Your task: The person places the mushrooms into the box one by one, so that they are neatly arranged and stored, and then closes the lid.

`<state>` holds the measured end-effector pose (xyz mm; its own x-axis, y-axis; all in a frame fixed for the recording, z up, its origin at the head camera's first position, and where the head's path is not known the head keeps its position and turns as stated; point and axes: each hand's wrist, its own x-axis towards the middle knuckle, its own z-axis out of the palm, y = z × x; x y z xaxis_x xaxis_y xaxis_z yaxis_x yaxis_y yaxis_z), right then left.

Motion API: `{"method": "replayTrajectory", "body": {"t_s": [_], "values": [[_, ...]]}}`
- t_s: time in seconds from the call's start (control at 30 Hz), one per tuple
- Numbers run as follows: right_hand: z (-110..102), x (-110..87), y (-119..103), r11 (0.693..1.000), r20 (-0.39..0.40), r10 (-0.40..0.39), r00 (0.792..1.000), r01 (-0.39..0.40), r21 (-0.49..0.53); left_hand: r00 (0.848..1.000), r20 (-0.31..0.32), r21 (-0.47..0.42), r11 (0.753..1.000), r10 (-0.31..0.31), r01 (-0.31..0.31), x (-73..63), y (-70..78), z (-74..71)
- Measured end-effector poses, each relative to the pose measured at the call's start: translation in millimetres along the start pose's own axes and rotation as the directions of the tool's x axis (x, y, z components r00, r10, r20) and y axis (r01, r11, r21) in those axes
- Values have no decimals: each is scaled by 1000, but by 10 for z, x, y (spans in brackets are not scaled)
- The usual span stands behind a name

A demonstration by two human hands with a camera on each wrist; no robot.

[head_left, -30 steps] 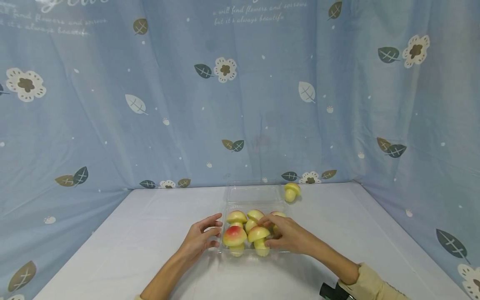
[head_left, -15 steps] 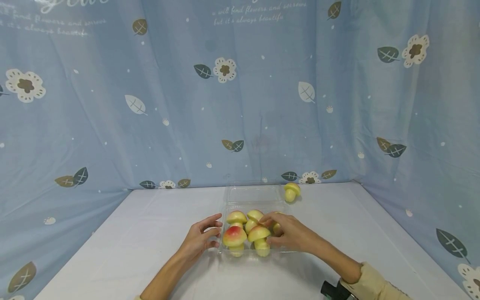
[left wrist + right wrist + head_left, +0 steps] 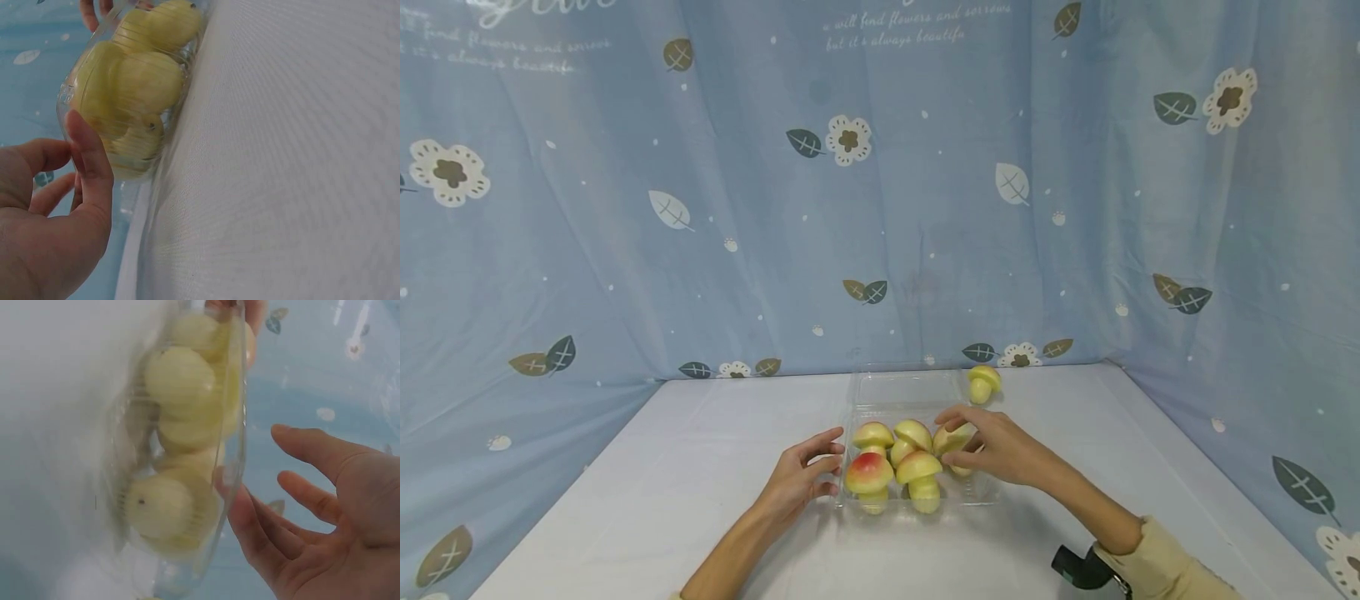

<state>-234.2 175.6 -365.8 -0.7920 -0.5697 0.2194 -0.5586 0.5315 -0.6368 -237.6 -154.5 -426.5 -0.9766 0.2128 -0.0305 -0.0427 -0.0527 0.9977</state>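
Several toy mushrooms with yellow, red-tinged caps, such as the red-topped mushroom (image 3: 869, 473), sit in a clear plastic clamshell box (image 3: 977, 493). My left hand (image 3: 800, 477) is at the box's left edge, its thumb touching the rim in the left wrist view. Its fingers are loosely bent. Over the box's right side, my right hand (image 3: 1003, 450) has its fingers spread apart around the rightmost mushroom (image 3: 950, 439), partly covering it. The right wrist view shows a gap between thumb and fingers, with one fingertip (image 3: 223, 480) at the box wall.
The clear lid (image 3: 906, 388) stands raised behind the box. Another yellow mushroom (image 3: 983, 384) lies at the back right of the white table (image 3: 737, 433). A black device (image 3: 1081, 568) is at the right sleeve. Blue printed curtains (image 3: 730, 183) surround the table.
My right hand has moved slightly up and to the right, its fingers spreading, so more of the rightmost mushroom shows. The left hand has stayed at the box's edge.
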Motion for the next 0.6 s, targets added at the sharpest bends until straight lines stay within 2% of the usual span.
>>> {"method": "replayTrajectory", "body": {"t_s": [0.27, 0.6], "values": [[-115, -21, 64, 1000, -40, 1, 999, -2, -14, 1000, 7, 1, 1000, -2, 2, -3, 1, -3], [-248, -23, 193, 998, -104, 62, 993, -62, 4, 1000, 11, 3, 1000, 8, -8, 1, -10, -5]]}}
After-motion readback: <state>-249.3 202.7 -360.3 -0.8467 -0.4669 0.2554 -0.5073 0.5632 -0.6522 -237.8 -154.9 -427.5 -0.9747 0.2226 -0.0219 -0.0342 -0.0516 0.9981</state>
